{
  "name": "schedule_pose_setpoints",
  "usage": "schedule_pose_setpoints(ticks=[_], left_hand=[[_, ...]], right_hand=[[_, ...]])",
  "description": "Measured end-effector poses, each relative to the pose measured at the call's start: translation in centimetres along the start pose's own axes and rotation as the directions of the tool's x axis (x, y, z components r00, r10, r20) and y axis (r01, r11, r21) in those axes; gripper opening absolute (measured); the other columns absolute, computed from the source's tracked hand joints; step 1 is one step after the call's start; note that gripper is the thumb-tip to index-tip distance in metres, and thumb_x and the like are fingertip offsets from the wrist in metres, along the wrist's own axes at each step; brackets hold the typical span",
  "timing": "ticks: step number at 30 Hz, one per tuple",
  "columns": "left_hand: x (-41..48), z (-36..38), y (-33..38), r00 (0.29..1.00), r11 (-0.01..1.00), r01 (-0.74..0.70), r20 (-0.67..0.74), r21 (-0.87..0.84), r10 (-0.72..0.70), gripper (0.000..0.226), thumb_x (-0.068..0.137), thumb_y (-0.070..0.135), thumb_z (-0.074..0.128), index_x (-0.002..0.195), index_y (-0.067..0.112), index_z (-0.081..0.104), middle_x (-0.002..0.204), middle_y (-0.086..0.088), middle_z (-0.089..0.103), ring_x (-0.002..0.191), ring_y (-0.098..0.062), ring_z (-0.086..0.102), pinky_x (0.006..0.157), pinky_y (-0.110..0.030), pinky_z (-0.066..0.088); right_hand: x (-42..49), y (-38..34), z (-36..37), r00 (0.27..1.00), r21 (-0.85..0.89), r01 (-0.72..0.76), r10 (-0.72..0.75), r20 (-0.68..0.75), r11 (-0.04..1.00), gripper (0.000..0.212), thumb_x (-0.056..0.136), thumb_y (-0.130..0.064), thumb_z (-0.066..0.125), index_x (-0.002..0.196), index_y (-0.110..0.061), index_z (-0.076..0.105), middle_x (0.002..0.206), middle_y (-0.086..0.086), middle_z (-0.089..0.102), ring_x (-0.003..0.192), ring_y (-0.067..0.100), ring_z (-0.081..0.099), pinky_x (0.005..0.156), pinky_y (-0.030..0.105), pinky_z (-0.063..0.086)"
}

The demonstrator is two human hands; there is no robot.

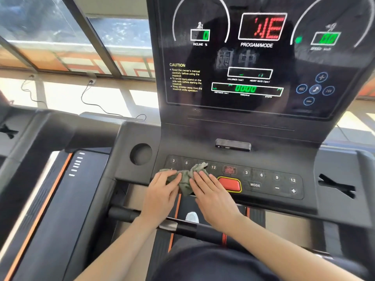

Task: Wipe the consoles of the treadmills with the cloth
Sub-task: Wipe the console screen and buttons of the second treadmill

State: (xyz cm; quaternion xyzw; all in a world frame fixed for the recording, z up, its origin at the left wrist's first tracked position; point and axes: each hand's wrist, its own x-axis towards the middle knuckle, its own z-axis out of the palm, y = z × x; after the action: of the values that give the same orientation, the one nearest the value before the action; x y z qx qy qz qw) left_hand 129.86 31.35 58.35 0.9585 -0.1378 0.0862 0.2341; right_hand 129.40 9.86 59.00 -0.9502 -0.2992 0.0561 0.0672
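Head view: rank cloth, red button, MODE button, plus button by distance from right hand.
1. cloth, under the right hand
2. red button, just right
3. MODE button, farther right
4. plus button, far right end

Cloth (185, 180): soft grey-green fabric, crumpled, matt. Display panel (263, 59), far: glossy black plastic, reflective, hazy with smears. Keypad panel (263, 182), near: smooth black, low sheen, dusty film. Console housing (125, 136), left: matt dark grey moulded plastic. Stop button (229, 184): glossy red plastic. Handlebar (121, 213), near: matt black grip with a shiny metal sensor plate (168, 225).
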Motion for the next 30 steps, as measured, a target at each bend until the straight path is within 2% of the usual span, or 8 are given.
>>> schedule_pose_setpoints(ticks=[5, 8, 11, 13, 17, 22, 26, 30], left_hand=[[2.0, 0.6, -0.1, 0.996, 0.997, 0.081, -0.040, 0.018, -0.081, 0.033, 0.093, 0.009, 0.068, 0.125, 0.011, 0.071, 0.126, -0.007, 0.064, 0.117, -0.023, 0.056, 0.095, -0.034, 0.053], [5.5, 1.0, 0.2, 0.989, 0.989, 0.140, -0.061, 0.050, -0.136, 0.033, 0.088, 0.007, 0.073, 0.121, 0.011, 0.073, 0.122, -0.008, 0.062, 0.111, -0.027, 0.053, 0.087, -0.040, 0.055], [8.4, 1.2, 1.6, 0.989, 0.990, 0.137, -0.057, 0.025, -0.135, 0.035, 0.085, 0.006, 0.073, 0.118, 0.016, 0.072, 0.112, -0.002, 0.060, 0.100, -0.024, 0.052, 0.078, -0.038, 0.053], [9.7, 1.5, 3.0, 0.991, 0.992, 0.124, -0.042, -0.022, -0.124, 0.034, 0.084, 0.006, 0.071, 0.115, 0.021, 0.070, 0.107, 0.003, 0.059, 0.099, -0.021, 0.054, 0.072, -0.035, 0.051], [11.7, 2.8, 5.1, 1.000, 0.997, -0.015, 0.016, -0.081, 0.016, 0.020, 0.085, 0.006, 0.068, 0.099, 0.020, 0.070, 0.102, 0.006, 0.058, 0.096, -0.017, 0.056, 0.070, -0.035, 0.052], [14.1, 4.6, 7.6, 0.971, 0.969, -0.207, 0.089, -0.132, 0.220, 0.012, 0.087, 0.008, 0.072, 0.089, 0.020, 0.072, 0.099, 0.008, 0.058, 0.093, -0.014, 0.055, 0.069, -0.040, 0.053], [16.2, 5.9, 11.0, 0.920, 0.926, -0.354, 0.129, -0.131, 0.370, 0.009, 0.087, 0.013, 0.075, 0.091, 0.021, 0.078, 0.093, 0.004, 0.059, 0.089, -0.017, 0.054, 0.057, -0.037, 0.052], [16.3, 6.3, 12.4, 0.870, 0.884, -0.457, 0.156, -0.099, 0.468, 0.013, 0.084, 0.008, 0.075, 0.090, 0.018, 0.079, 0.087, 0.000, 0.059, 0.080, -0.020, 0.054, 0.046, -0.033, 0.047]], right_hand=[[3.1, 1.8, -1.5, 1.000, -0.047, -0.007, 0.007, -0.010, 0.999, 0.058, 0.098, -0.036, 0.051, 0.151, -0.012, 0.042, 0.158, 0.010, 0.036, 0.147, 0.029, 0.032, 0.122, 0.052, 0.020], [6.6, 3.9, -3.0, 0.999, -0.145, -0.042, 0.042, -0.003, 0.988, 0.063, 0.095, -0.033, 0.057, 0.152, -0.014, 0.038, 0.161, 0.007, 0.032, 0.148, 0.027, 0.028, 0.121, 0.052, 0.018], [7.8, 6.2, -4.3, 0.998, -0.202, -0.015, 0.003, -0.058, 0.979, 0.036, 0.087, -0.023, 0.064, 0.123, -0.019, 0.065, 0.134, 0.002, 0.058, 0.121, 0.027, 0.051, 0.104, 0.044, 0.036], [7.3, 7.9, -4.7, 0.993, -0.190, 0.017, -0.039, -0.110, 0.982, 0.016, 0.083, -0.014, 0.066, 0.097, -0.020, 0.071, 0.111, 0.000, 0.064, 0.103, 0.025, 0.057, 0.091, 0.039, 0.039], [4.6, 10.8, -4.2, 0.961, -0.192, 0.038, -0.088, -0.263, 0.981, 0.009, 0.081, -0.009, 0.060, 0.075, -0.012, 0.066, 0.083, 0.006, 0.060, 0.087, 0.031, 0.055, 0.075, 0.040, 0.042], [-0.3, 15.7, -3.9, 0.914, -0.148, -0.148, 0.079, -0.398, 0.978, 0.012, 0.079, -0.001, 0.066, 0.079, -0.012, 0.066, 0.078, 0.007, 0.053, 0.079, 0.030, 0.048, 0.070, 0.040, 0.036], [-3.4, 18.3, -4.3, 0.857, -0.079, -0.295, 0.227, -0.462, 0.952, 0.015, 0.076, 0.003, 0.072, 0.077, -0.012, 0.070, 0.075, 0.005, 0.056, 0.076, 0.030, 0.048, 0.069, 0.038, 0.035], [-5.2, 18.7, -3.9, 0.833, -0.053, -0.354, 0.289, -0.472, 0.934, 0.011, 0.076, -0.002, 0.078, 0.079, -0.012, 0.073, 0.075, 0.005, 0.057, 0.076, 0.029, 0.049, 0.068, 0.038, 0.038]])
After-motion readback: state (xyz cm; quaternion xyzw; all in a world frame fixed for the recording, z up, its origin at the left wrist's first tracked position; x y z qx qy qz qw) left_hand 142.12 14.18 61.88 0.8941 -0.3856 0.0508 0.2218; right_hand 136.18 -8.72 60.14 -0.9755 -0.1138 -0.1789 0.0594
